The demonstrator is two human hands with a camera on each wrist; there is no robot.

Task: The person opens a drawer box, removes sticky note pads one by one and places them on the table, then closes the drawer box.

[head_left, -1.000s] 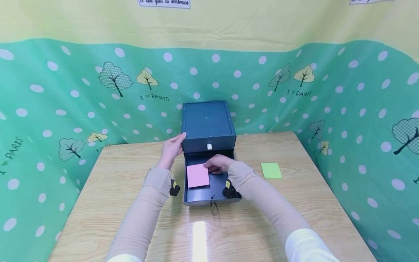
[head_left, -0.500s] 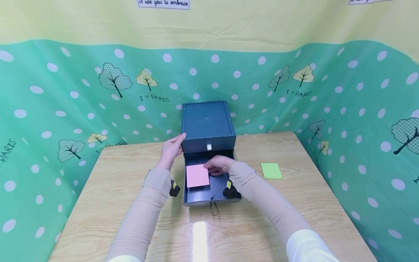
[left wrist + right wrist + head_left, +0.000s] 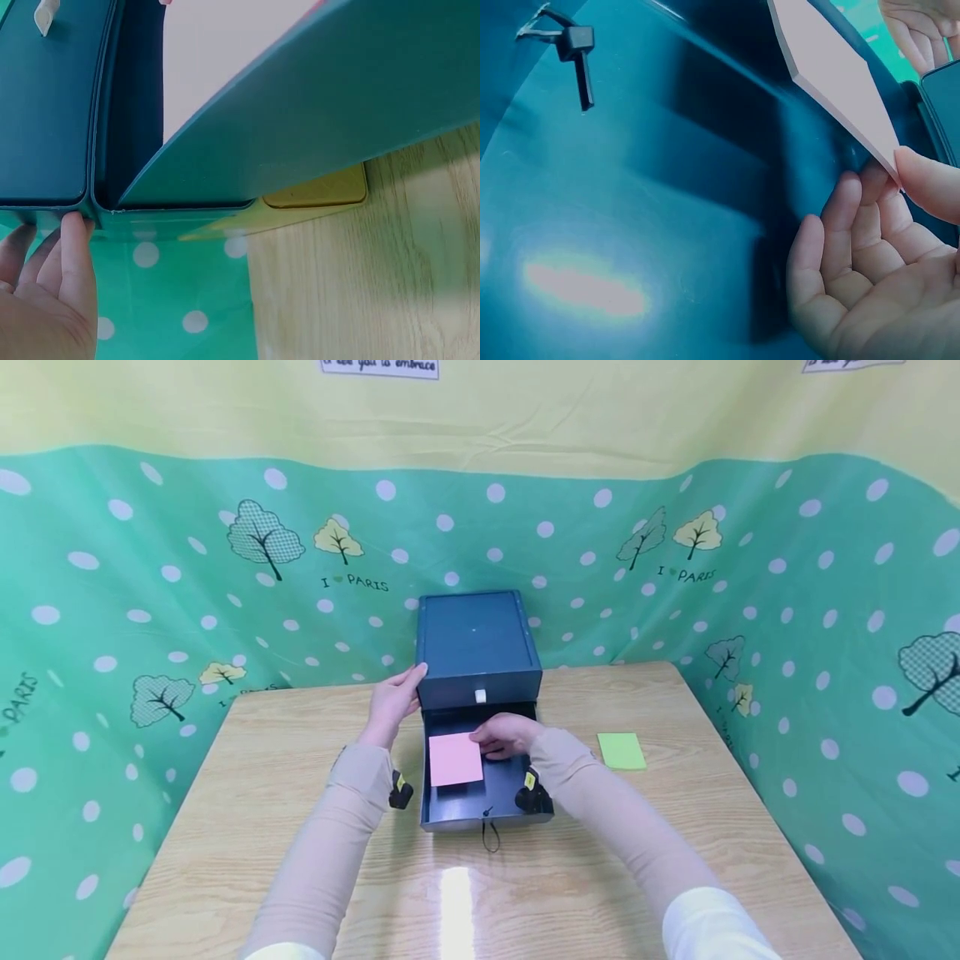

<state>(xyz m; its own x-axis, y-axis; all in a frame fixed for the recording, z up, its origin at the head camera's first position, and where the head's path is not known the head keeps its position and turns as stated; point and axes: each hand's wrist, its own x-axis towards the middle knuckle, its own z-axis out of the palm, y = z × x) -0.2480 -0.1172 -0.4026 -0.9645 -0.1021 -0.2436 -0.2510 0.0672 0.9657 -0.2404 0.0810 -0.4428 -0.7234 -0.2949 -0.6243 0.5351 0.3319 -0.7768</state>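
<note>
A pink sticky note pad (image 3: 456, 760) is held over the pulled-out drawer (image 3: 502, 797) of a dark blue drawer box (image 3: 477, 635). My right hand (image 3: 506, 735) pinches the pad's corner between thumb and fingers. In the right wrist view, the pad (image 3: 840, 75) tilts above the glossy drawer floor, its thickness showing along the edge. My left hand (image 3: 392, 700) is at the box's left side, by the upper drawer. The left wrist view has its fingers (image 3: 75, 255) fairly straight, their tips against the box's side.
A green sticky note pad (image 3: 622, 751) lies on the wooden table (image 3: 300, 752) to the right. A black loop pull (image 3: 491, 837) hangs from the open drawer's front; the upper drawer has a white tab (image 3: 480, 697). Lower down is a yellow drawer (image 3: 322, 187). Patterned cloth (image 3: 495, 527) encloses the table.
The right hand and the pink pad have shifted slightly right and away from the drawer's front. The left hand stays against the box.
</note>
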